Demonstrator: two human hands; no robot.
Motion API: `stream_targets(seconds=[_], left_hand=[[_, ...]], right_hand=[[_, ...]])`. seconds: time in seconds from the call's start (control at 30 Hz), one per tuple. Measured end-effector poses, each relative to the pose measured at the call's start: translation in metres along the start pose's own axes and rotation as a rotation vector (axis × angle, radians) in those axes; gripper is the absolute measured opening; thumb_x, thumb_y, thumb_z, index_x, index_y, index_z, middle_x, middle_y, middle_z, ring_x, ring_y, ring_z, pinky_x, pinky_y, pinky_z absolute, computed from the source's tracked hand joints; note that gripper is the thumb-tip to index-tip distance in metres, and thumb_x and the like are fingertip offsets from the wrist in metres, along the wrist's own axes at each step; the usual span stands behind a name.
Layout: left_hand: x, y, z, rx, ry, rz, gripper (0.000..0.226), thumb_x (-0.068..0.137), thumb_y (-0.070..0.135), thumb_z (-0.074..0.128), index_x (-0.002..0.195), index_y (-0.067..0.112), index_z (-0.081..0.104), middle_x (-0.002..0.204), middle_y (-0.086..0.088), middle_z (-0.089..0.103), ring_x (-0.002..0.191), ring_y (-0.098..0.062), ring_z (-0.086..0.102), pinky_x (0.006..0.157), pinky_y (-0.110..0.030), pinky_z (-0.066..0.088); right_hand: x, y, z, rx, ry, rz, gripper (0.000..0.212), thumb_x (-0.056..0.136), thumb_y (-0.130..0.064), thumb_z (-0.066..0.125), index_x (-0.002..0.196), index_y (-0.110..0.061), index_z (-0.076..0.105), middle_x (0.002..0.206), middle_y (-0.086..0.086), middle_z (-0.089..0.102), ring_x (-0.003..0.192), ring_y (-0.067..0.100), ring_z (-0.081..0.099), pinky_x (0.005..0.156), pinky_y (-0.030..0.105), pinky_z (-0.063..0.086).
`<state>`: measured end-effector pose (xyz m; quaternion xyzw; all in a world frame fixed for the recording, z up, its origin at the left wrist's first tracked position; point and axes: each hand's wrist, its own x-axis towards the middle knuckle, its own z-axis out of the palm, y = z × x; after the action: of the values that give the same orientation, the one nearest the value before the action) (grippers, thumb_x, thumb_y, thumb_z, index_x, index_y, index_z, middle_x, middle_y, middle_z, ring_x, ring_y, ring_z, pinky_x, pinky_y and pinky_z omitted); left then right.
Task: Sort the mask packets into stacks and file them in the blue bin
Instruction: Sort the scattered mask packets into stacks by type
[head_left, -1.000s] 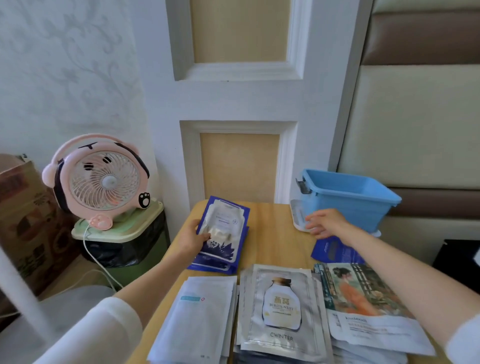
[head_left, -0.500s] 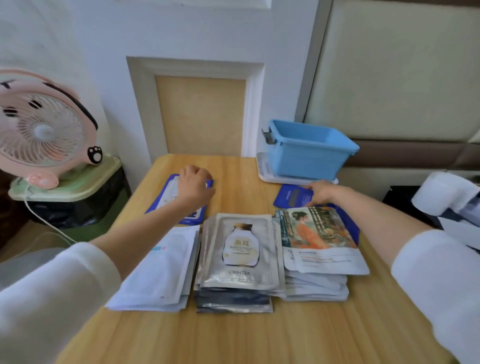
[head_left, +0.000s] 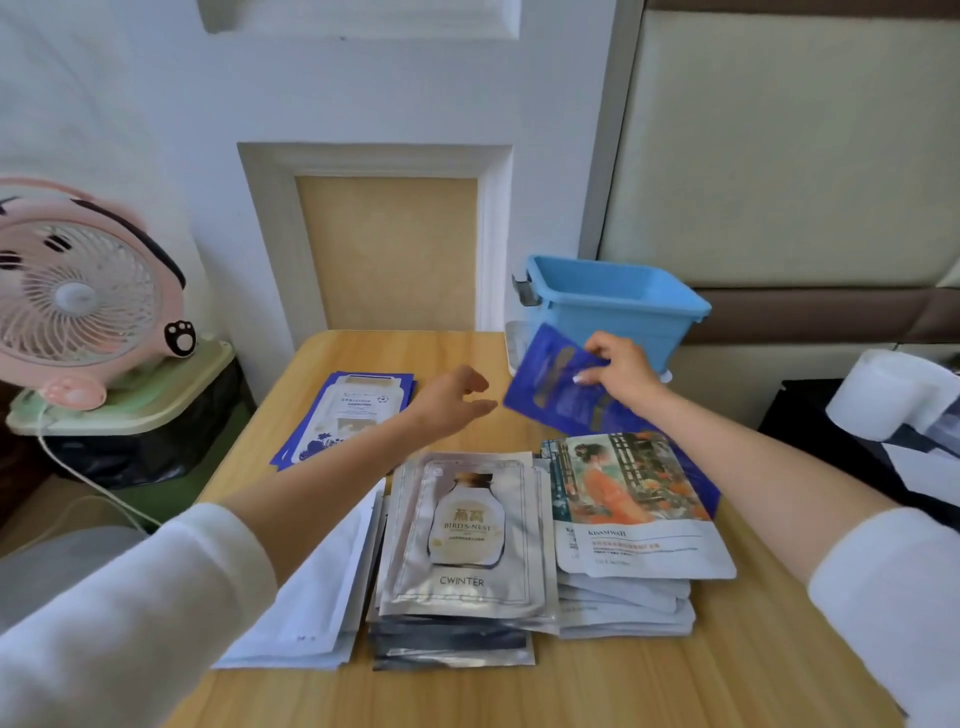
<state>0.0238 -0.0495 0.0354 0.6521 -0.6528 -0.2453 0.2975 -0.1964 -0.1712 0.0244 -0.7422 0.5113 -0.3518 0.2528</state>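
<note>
One dark blue packet (head_left: 556, 387) held up before the blue bin (head_left: 618, 306)
The right hand (head_left: 621, 371) pinches it at centre right, off the worktop (head_left: 623, 686) where it lay half a second ago. The left hand (head_left: 452, 402), loose and empty, has left the blue-and-white stack (head_left: 348, 415) at centre left; the silver stack (head_left: 467, 535) and its neighbours fill the lower frame.

Wooden table (head_left: 623, 691) carries packet stacks (head_left: 462, 535) and, on what seems a lid (head_left: 513, 343), the blue bin (head_left: 623, 322)

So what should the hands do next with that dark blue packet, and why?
Probably pass it over: the right hand pinches the dark blue packet in the air, and the open left hand reaches toward it. The left hand could then lay it on the blue-edged stack beside it.
</note>
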Motion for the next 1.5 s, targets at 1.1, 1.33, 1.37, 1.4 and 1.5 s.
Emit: stream_targets(seconds=[1.1, 1.33, 1.37, 1.4, 1.5], left_hand=[[-0.035, -0.106, -0.080, -0.368, 0.290, -0.532, 0.059, 0.084, 0.010, 0.067, 0.137, 0.016, 0.041, 0.106, -0.010, 0.055, 0.093, -0.027, 0.058, 0.087, -0.042, 0.052], [-0.034, -0.108, -0.078, -0.210, 0.375, -0.588, 0.056, 0.083, 0.009, 0.069, 0.134, 0.008, 0.046, 0.115, -0.018, 0.055, 0.089, -0.026, 0.051, 0.080, -0.036, 0.045], [-0.033, -0.110, -0.078, -0.200, 0.380, -0.601, 0.055, 0.083, 0.009, 0.069, 0.134, 0.008, 0.047, 0.112, -0.017, 0.055, 0.089, -0.026, 0.051, 0.082, -0.037, 0.046], [-0.033, -0.112, -0.078, -0.201, 0.375, -0.616, 0.055, 0.083, 0.008, 0.069, 0.133, 0.007, 0.047, 0.108, -0.016, 0.054, 0.089, -0.026, 0.052, 0.084, -0.038, 0.047], [-0.034, -0.107, -0.076, -0.109, 0.376, -0.636, 0.057, 0.083, 0.015, 0.070, 0.134, 0.009, 0.046, 0.119, -0.018, 0.052, 0.104, -0.033, 0.049, 0.096, -0.044, 0.041]], right_hand=[[-0.050, 0.060, -0.080, -0.630, -0.343, 0.575, 0.052, 0.072, -0.042, 0.079, 0.102, -0.004, 0.060, 0.106, 0.011, 0.061, 0.090, 0.025, 0.055, 0.060, 0.029, 0.043], [-0.044, 0.054, -0.081, -0.536, 0.047, 0.381, 0.006, 0.079, -0.004, 0.069, 0.079, -0.010, 0.069, 0.094, 0.013, 0.069, 0.082, 0.032, 0.066, 0.067, 0.031, 0.050], [-0.041, 0.054, -0.078, -0.495, 0.116, 0.313, 0.008, 0.080, -0.002, 0.066, 0.080, -0.010, 0.068, 0.094, 0.014, 0.068, 0.083, 0.033, 0.065, 0.065, 0.030, 0.046], [-0.039, 0.051, -0.075, -0.455, 0.173, 0.246, 0.009, 0.080, -0.001, 0.063, 0.079, -0.009, 0.066, 0.092, 0.015, 0.067, 0.084, 0.034, 0.062, 0.063, 0.030, 0.041], [-0.027, 0.035, -0.063, -0.300, 0.309, 0.080, 0.014, 0.081, 0.007, 0.054, 0.077, -0.005, 0.061, 0.082, 0.017, 0.064, 0.079, 0.035, 0.060, 0.062, 0.033, 0.042]])
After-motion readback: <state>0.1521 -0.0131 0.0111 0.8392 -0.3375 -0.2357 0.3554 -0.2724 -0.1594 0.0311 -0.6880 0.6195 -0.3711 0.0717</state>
